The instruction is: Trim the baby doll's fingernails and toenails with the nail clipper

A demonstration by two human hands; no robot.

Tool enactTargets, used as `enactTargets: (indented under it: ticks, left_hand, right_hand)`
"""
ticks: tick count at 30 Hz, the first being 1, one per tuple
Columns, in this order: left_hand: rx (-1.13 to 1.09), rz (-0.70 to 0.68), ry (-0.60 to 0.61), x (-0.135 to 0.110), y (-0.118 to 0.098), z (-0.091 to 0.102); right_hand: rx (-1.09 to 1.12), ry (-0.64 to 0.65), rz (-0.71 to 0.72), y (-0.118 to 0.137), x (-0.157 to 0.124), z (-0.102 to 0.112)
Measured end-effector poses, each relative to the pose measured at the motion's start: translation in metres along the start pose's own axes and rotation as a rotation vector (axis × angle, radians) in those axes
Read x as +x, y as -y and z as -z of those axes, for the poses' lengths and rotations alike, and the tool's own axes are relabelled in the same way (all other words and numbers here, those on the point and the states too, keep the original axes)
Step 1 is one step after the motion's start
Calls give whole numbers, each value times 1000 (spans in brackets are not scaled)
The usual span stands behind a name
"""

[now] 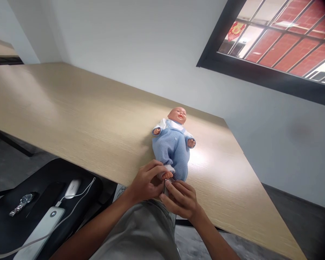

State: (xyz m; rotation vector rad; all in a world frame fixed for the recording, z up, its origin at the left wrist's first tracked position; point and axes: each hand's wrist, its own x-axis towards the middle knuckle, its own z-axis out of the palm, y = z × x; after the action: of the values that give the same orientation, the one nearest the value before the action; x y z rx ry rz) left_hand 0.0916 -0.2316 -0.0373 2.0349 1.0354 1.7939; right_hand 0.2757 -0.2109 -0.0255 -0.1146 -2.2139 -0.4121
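Observation:
A baby doll [170, 144] in blue fleece overalls and a white top lies on its back on the wooden table, head away from me. My left hand [148, 182] is closed around the doll's left-side leg by its white cuff, and the bare foot [167, 175] shows between my hands. Right below that foot, my right hand [182, 198] is closed in a pinch on a small, thin, shiny thing [166, 181]. My fingers cover most of it, so its kind is unclear. The doll's other foot is hidden behind my right hand.
The light wood table [83, 108] runs along a white wall under a barred window [281, 39]. On a black chair [78, 216] at my left lie a silver watch [24, 202], a dark phone [46, 198], a white power bank [40, 231] and a cable [78, 204].

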Motion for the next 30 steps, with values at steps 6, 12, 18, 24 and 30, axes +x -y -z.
enactTargets:
  ticks: [6, 12, 18, 24, 30]
  left_hand:
    - [-8, 3, 7, 0, -1, 1]
    - [-17, 3, 13, 0, 0, 0]
    - [-15, 6, 3, 0, 0, -1]
    - [-18, -3, 2, 0, 0, -1]
    - [-23, -1, 5, -1, 1, -1]
  right_hand:
    - [1, -10, 1, 0, 0, -2]
    - [15, 0, 4, -1, 5, 3]
    - [24, 0, 5, 0, 6, 1]
    - [15, 4, -6, 1, 5, 1]
    - [7, 4, -19, 0, 3, 2]
